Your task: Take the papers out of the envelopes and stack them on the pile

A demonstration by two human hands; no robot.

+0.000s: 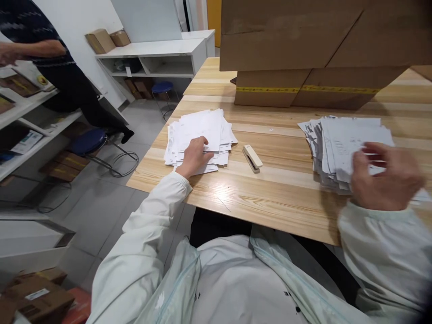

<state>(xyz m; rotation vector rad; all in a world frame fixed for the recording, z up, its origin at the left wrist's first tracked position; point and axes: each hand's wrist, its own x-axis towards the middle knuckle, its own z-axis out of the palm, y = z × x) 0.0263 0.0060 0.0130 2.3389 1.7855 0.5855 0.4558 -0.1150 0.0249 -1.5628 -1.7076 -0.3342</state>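
Left paper pile (202, 126) and right paper pile (351, 132) stand formed but unsquared, stapler (252, 158) unheld; left hand (194, 157) loosely spread, right hand (384, 177) blurred, grip indeterminable.

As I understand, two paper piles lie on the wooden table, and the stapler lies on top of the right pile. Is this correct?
Not fully: the stapler is not on the right pile. The head view shows it directly on the wooden table, between that pile and the left pile. The rest is right.
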